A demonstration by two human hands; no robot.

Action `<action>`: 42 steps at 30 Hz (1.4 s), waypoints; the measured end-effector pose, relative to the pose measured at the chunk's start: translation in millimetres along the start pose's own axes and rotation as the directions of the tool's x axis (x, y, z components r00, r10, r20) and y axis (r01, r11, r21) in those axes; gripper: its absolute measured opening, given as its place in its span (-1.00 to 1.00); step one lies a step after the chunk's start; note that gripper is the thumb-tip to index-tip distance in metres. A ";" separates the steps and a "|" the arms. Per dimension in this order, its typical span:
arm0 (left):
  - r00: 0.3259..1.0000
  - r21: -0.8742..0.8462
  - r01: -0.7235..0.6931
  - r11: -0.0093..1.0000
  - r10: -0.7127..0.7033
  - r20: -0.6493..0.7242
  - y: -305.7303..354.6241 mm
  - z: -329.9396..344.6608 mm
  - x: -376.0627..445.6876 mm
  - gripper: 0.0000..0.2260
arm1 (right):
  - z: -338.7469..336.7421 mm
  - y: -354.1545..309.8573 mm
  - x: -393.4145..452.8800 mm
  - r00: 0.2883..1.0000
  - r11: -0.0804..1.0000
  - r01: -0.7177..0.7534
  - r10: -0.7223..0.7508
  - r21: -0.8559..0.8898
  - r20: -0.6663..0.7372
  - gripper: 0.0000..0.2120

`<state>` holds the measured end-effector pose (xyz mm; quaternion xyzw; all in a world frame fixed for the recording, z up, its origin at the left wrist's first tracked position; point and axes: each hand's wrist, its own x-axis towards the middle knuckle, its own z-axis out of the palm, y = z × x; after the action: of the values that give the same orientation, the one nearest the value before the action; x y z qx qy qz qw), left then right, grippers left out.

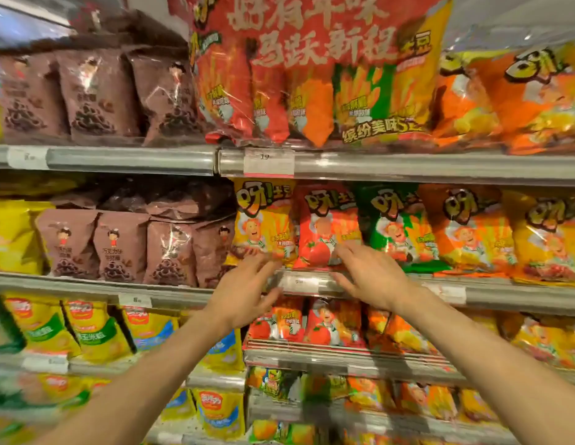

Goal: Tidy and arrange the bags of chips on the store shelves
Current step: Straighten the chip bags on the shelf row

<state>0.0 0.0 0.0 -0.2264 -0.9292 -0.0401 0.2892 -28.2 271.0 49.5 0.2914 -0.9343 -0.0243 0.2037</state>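
Both your hands are up at the middle shelf now, right at the front edge. Your left hand has its fingers spread and loose, reaching toward the bottom of the yellow bag; it looks just short of it or barely brushing, and motion blur keeps me from calling it. Your right hand is also released, fingers straight, its fingertips on or just in front of the lower corner of the red tomato bag. Neither hand is grasping anything.

Progress, as I judge it: this row is mostly faced up. The yellow and red bags stand upright side by side, with the green bag and the orange bag next along to the right, all fronts out. The green one seems to sit a little skewed, so that stretch may want squaring.

What the shelves hold: the brown snack bags fill the left of this same level, with more brown bags lying flat on top of them, which could use sorting. The top shelf carries a large red multipack. Lower left, yellow bags stand in a row. Those lower tiers look untouched.
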 end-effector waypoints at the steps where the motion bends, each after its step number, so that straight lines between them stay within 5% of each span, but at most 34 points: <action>1: 1.000 0.006 0.005 1.000 -0.005 0.003 -0.4 5.9 2.4 -0.61 | 5.9 0.1 2.0 1.000 0.999 0.030 -0.030 0.034 0.002 -0.70; 5: 0.998 -0.021 0.052 0.998 -0.051 0.048 -7.0 29.5 5.1 -0.66 | 30.3 -8.9 6.5 0.999 0.989 0.006 -0.012 0.146 0.044 -0.87; 18: 0.997 -0.177 0.024 0.984 -0.036 -0.064 -21.8 48.6 5.6 -0.74 | 45.2 -18.6 21.5 0.969 0.939 -0.218 0.241 0.268 -0.058 -0.76; 23: 0.996 -0.204 0.005 0.979 -0.024 -0.091 -26.8 50.5 6.2 -0.73 | -0.3 -27.3 55.6 0.951 0.864 -0.108 0.234 0.492 -0.202 -0.90; 31: 0.997 -0.259 0.006 0.966 -0.027 -0.076 -30.1 51.7 5.2 -0.75 | -3.7 -42.7 142.4 0.965 0.716 -0.254 0.233 0.651 0.120 -0.13; 37: 0.998 -0.277 0.026 0.961 -0.042 -0.050 -32.2 55.6 5.7 -0.76 | 1.6 -49.0 150.3 0.955 0.543 -0.270 0.253 0.795 0.152 -0.12; 42: 0.999 -0.293 0.039 0.955 -0.048 -0.025 -32.8 55.6 6.1 -0.76 | 9.8 -51.7 152.7 0.919 0.565 -0.265 0.393 0.781 0.028 -0.28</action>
<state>-47.9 -15.5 -40.9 -0.2456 -0.9131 -0.1870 0.2663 -118.5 142.7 88.0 0.1713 -0.8731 0.4377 0.1292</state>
